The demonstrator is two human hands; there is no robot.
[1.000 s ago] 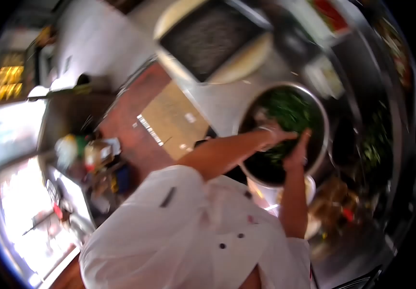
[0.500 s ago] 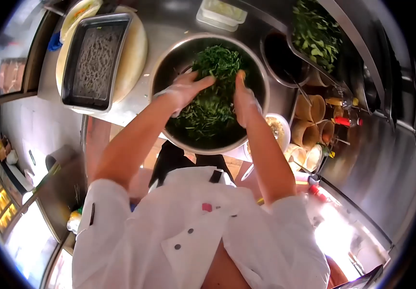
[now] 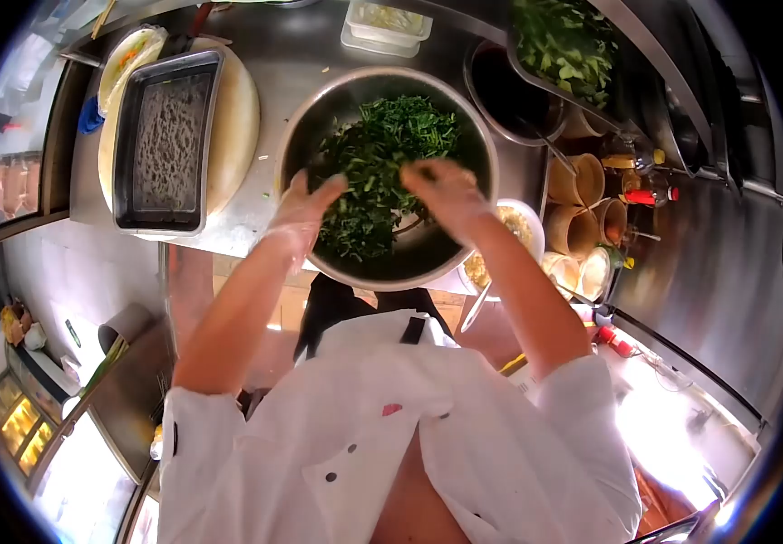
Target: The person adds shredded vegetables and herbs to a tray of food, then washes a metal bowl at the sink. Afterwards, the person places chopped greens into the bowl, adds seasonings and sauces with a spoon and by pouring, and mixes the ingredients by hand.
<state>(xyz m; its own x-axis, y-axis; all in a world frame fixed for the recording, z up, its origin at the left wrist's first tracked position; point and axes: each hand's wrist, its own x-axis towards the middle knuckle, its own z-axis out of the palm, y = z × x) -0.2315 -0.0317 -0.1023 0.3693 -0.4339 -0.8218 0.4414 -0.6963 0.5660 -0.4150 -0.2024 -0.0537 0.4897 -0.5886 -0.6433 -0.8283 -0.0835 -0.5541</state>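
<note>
A large steel bowl (image 3: 491, 136) holds chopped leafy greens (image 3: 382, 172), heaped from its far right toward the near left. My left hand (image 3: 305, 210), in a thin clear glove, is at the bowl's left rim; its thumb points inward, apart from the fingers. My right hand (image 3: 453, 201), also gloved, reaches over the right side of the bowl. Its somewhat blurred fingers point left, apart, at the edge of the greens. I see no clump gripped in either hand. Part of the bowl's bare bottom shows near my right wrist.
Left of the bowl, a dark rectangular pan (image 3: 169, 145) rests on a round board (image 3: 237, 136). Behind stands a white plastic tub (image 3: 387, 23). To the right are a pot of dark liquid (image 3: 509, 91), a tray of leaves (image 3: 564, 50), several tan containers (image 3: 574, 229) and a bowl with a spoon (image 3: 523, 227).
Both hands have come nearer to me; the left shifted to the rim, the right off the far side. The greens have spread left, baring some of the bowl's bottom.
</note>
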